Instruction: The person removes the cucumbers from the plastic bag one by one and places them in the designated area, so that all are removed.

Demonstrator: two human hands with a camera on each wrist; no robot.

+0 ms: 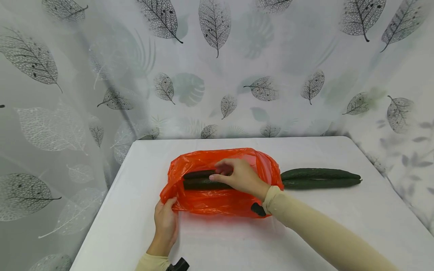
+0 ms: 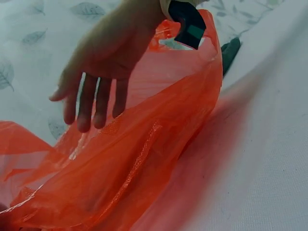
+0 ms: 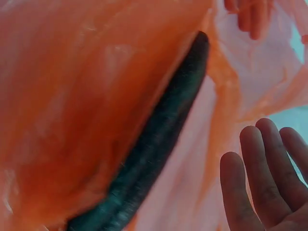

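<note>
A red plastic bag [image 1: 217, 201] lies on the table with its mouth facing up. Two long dark green cucumbers [image 1: 203, 184] show inside it, partly covered by my right hand. My left hand [image 1: 165, 222] grips the bag's near left edge, its fingertips partly behind the plastic. Over the bag's opening hovers my right hand [image 1: 242, 178], holding nothing. Its fingers look loosely extended and apart in the left wrist view, where the hand [image 2: 108, 62] is above the red film. In the right wrist view a cucumber [image 3: 156, 130] lies along the bag, apart from the right fingers [image 3: 264, 178].
Right of the bag, two more cucumbers [image 1: 320, 183] lie side by side, their left ends by the bag's edge. The white table [image 1: 210, 241] ends at a back edge before a leaf-patterned curtain [image 1: 217, 94]. Dark camera mounts [image 1: 178, 264] sit on both wrists.
</note>
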